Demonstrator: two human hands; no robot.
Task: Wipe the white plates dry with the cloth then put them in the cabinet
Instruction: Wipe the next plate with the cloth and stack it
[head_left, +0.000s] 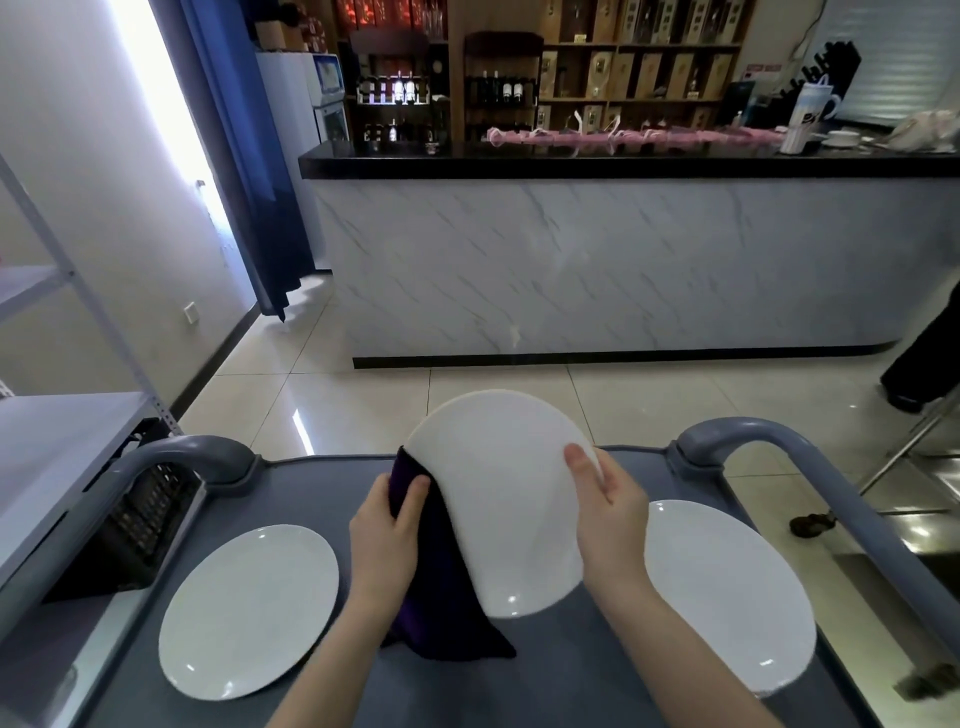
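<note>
**One held plate (498, 499) under the cloth (441, 613), two waiting**

Both hands have the held plate raised and tilted above the grey worktop (322, 483) of a cart. The left grip (387, 530) is curled round the dark purple cloth, bunching it against the plate's left edge, and the loose end hangs down to the worktop. The right grip (605, 514) pinches the opposite rim, with the thumb on the face and the fingers behind. The left plate (249, 610) and the right plate (727, 592) lie flat on the worktop, one at each side, well apart.

These look like glazed ceramic: stiff, fairly weighty, slick where wet, and likely to chip or shatter if dropped on the tile floor. The rim is the safest place to take hold, thumb over and fingers under, with the cloth side adding friction. The cloth is soft and limp, so it needs bunching to press evenly.

Metal shelving (62, 441) stands at the left. I cannot tell whether it is the cabinet meant.
</note>
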